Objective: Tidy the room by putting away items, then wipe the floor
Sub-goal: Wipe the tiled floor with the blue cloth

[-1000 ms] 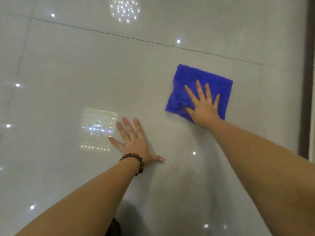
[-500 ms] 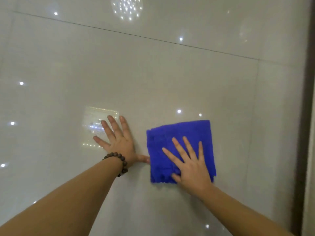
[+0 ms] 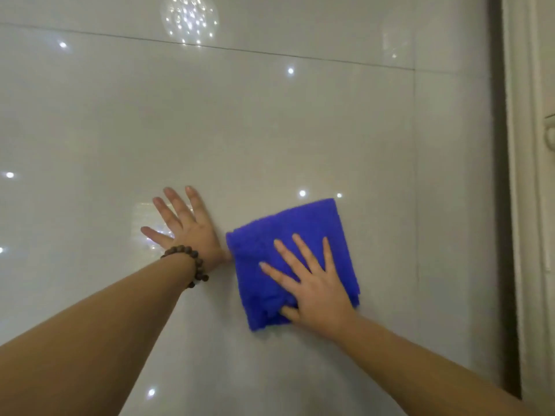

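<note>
Your right hand [image 3: 315, 283] is pressing spread fingers on the blue cloth [image 3: 288, 235]; left hand [image 3: 186, 226] is splaying flat on the floor [image 3: 270, 130], thumb probably touching the cloth edge.

Vivid blue cloth [image 3: 288, 253], glossy pale grey floor [image 3: 270, 130], dark brown bead bracelet [image 3: 192, 262]

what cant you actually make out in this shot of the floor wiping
Head view only:
- The floor under the blue cloth: covered, so clean or dirty cannot be told.
- The cloth under the right hand: covered by the palm and fingers.
- Left thumb tip: hidden behind the left hand, by the cloth edge; whether they touch is unclear.
- The white fitting at the right: cut by the frame edge.
- Floor sheen: ceiling-light reflections mask any streaks.
</note>
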